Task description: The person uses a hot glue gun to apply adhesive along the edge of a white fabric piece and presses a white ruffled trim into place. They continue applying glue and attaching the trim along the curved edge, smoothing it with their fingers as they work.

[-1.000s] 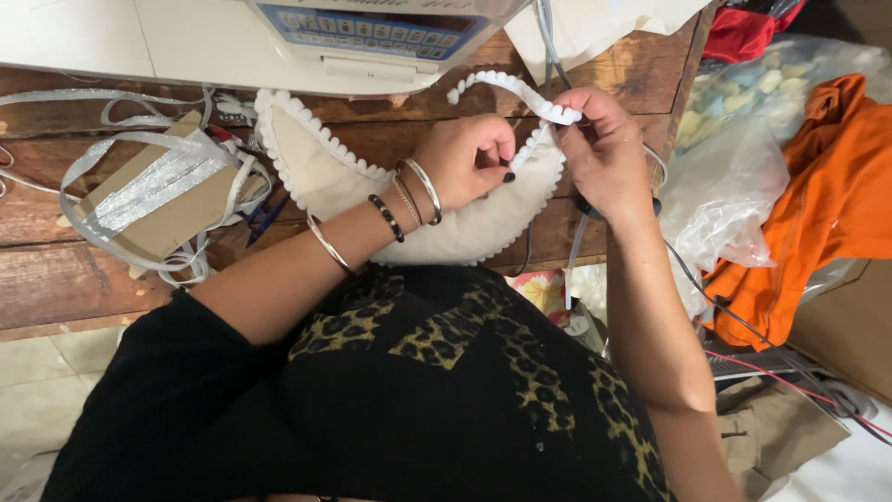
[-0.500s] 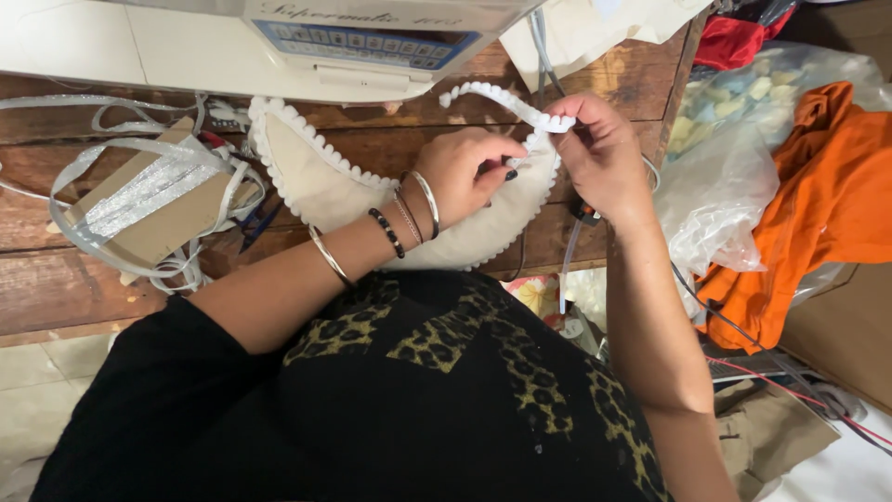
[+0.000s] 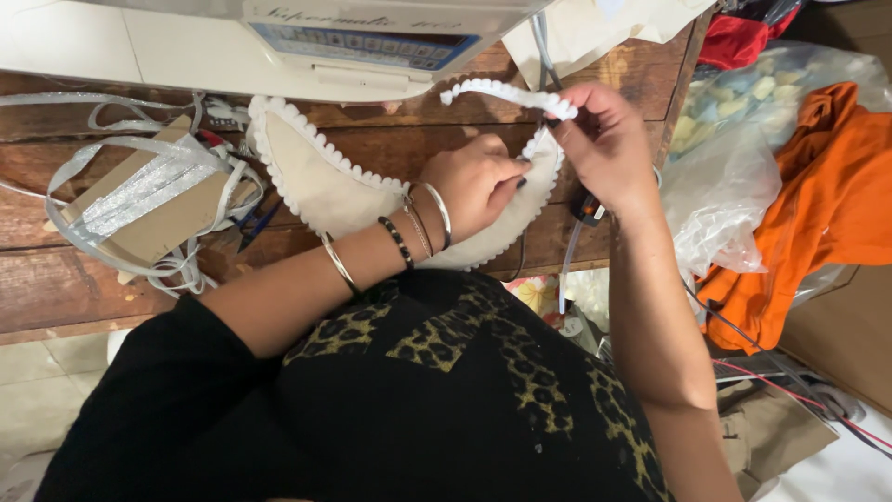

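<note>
Beyond both hands: white sewing machine along the table's far edge, with a blue rectangular panel on its front.
Right of the right hand: orange cloth and a clear plastic bag of pale pieces.
Under the hands: cream crescent-shaped fabric piece on the wooden table.
Left of the left hand: brown cardboard card, wound with silver ribbon.
Step, as judged: fitting white pom-pom trim to the edge.
Left hand: pressing the piece down, fingers curled.
Right hand: pinching the raised trim; hands close, not touching.

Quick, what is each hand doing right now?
Left hand: closed, pressing on the cream fabric piece.
Right hand: closed, pinching the white pom-pom trim.
</note>
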